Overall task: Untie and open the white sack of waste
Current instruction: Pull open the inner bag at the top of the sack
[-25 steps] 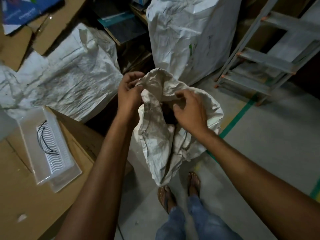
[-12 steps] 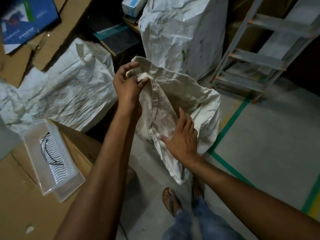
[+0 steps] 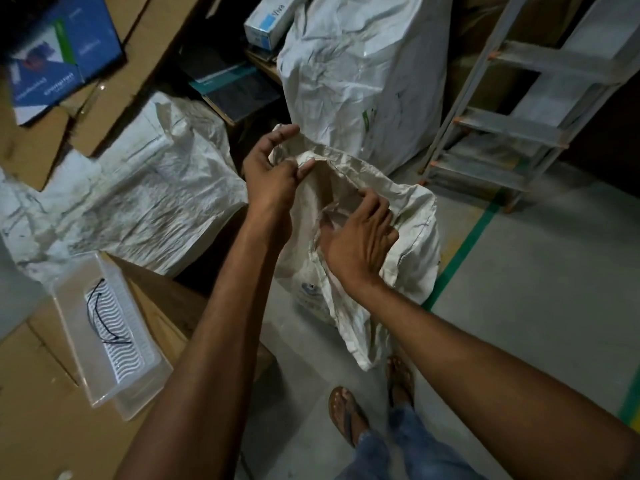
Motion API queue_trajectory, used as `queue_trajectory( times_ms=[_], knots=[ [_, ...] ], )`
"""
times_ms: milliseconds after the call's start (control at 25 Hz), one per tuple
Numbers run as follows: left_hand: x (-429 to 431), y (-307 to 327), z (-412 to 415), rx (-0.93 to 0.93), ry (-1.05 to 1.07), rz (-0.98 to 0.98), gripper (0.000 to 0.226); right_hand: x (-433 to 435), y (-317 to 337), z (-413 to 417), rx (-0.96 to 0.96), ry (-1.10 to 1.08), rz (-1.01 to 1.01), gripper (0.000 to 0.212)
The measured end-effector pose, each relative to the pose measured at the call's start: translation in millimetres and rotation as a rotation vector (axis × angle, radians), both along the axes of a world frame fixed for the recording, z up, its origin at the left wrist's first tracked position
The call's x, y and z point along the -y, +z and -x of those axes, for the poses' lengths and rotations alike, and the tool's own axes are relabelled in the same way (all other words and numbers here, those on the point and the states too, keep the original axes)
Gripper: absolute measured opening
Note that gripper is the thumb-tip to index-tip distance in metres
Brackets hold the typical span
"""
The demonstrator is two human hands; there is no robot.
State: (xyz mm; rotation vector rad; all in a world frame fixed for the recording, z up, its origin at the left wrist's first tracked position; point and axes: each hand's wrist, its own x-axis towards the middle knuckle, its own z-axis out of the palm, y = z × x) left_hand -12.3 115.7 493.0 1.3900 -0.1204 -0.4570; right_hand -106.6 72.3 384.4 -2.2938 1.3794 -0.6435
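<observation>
A crumpled, dirty white sack (image 3: 412, 237) hangs in front of me above the floor, its mouth turned up and partly spread. My left hand (image 3: 273, 171) pinches the far left rim of the mouth between thumb and fingers. My right hand (image 3: 360, 237) grips a fold of the near rim, fingers curled into the opening. The inside of the sack is dark and I cannot see its contents. The sack's lower end dangles near my sandalled feet (image 3: 346, 414).
A tall stuffed white sack (image 3: 367, 71) stands behind, another white sack (image 3: 145, 188) lies at left. A metal stepladder (image 3: 519, 129) leans at right. Cardboard boxes (image 3: 41, 410) with a clear plastic tray (image 3: 107, 334) sit at lower left. Green tape (image 3: 464, 251) lines the grey floor.
My right hand has risen from the sack's lower side to the near rim and closed on it. My left hand keeps its pinch on the far rim; the mouth is spread wider.
</observation>
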Motion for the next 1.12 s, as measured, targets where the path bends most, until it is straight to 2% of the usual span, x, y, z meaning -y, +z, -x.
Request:
queue_trajectory(
  times_ms=[80, 120, 200, 240, 360, 440, 480, 560, 640, 680, 720, 800, 880, 920, 1000, 1080, 1120],
  knots=[
    [5, -1, 2, 0.015, -0.039, -0.015, 0.045, -1, 6, -6, -0.004, 0.021, -0.029, 0.088],
    [8, -3, 4, 0.030, -0.059, -0.022, 0.045, -3, 8, -10, -0.029, 0.001, -0.026, 0.082],
    [12, -5, 5, 0.045, -0.060, -0.031, 0.045, 8, 16, -16, -0.032, -0.047, -0.039, 0.046],
    [12, -8, 0, 0.050, -0.039, -0.045, 0.046, 19, 22, -12, -0.023, -0.038, -0.097, 0.037],
    [7, -23, -15, 0.159, -0.032, -0.116, 0.042, 62, 43, 26, -0.166, 0.159, -0.139, 0.042],
    [5, -32, -17, 0.380, -0.140, -0.284, 0.033, 95, 55, 51, -0.263, 0.270, 0.012, 0.040],
    [6, -36, -16, 0.513, -0.230, -0.424, 0.028, 107, 60, 59, -0.239, 0.322, 0.123, 0.039],
    [7, -43, -9, 0.792, -0.401, -0.749, 0.023, 132, 56, 69, -0.115, 0.457, 0.350, 0.034],
    [8, -43, -4, 1.094, -0.416, -1.027, 0.026, 148, 47, 79, 0.034, 0.559, 0.538, 0.026],
    [12, -41, -3, 1.197, -0.414, -1.087, 0.035, 153, 42, 82, 0.093, 0.580, 0.607, 0.024],
    [19, -40, -3, 1.275, -0.452, -1.061, 0.043, 157, 37, 84, 0.144, 0.597, 0.657, 0.023],
    [43, -40, -1, 1.394, -0.676, -0.969, 0.056, 162, 32, 87, 0.217, 0.630, 0.698, 0.021],
    [72, -48, 3, 1.298, -0.913, -0.989, 0.060, 171, 29, 89, 0.226, 0.612, 0.694, 0.022],
    [82, -53, 5, 1.250, -0.926, -1.006, 0.051, 176, 29, 90, 0.197, 0.590, 0.682, 0.024],
    [97, -65, 7, 1.322, -0.810, -1.039, 0.034, 188, 19, 97, 0.074, 0.588, 0.563, 0.025],
    [102, -78, 12, 1.410, -0.770, -1.059, 0.036, 194, 10, 101, -0.106, 0.651, 0.289, 0.018],
    [102, -83, 15, 1.425, -0.768, -1.056, 0.040, 197, 3, 101, -0.203, 0.719, 0.221, 0.016]
  ],
)
